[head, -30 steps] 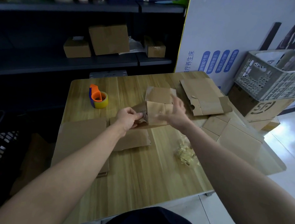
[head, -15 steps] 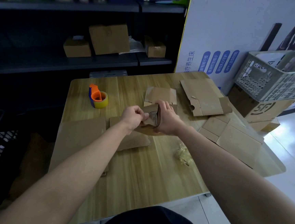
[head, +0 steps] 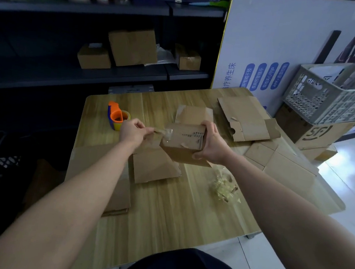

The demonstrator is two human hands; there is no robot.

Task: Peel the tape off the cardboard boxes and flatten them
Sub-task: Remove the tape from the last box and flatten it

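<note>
A small brown cardboard box (head: 182, 144) is held above the middle of the wooden table (head: 165, 208). My right hand (head: 211, 144) grips its right end, thumb under the near edge. My left hand (head: 132, 131) pinches a strip of clear tape (head: 161, 132) that stretches from the box's left top corner towards the left. Another small flattened box (head: 193, 115) lies just behind the held one. A crumpled ball of peeled tape (head: 224, 189) lies on the table under my right forearm.
Flattened cardboard pieces lie at the left (head: 154, 166) and the right (head: 246, 119) of the table. An orange tape dispenser (head: 117, 116) stands at the back left. A grey crate (head: 334, 92) on a printed box stands right of the table. Dark shelves with boxes (head: 132, 46) stand behind.
My right hand closed round the box's right end and lifted it. My left hand moved left, pulling a strip of tape away from the box.
</note>
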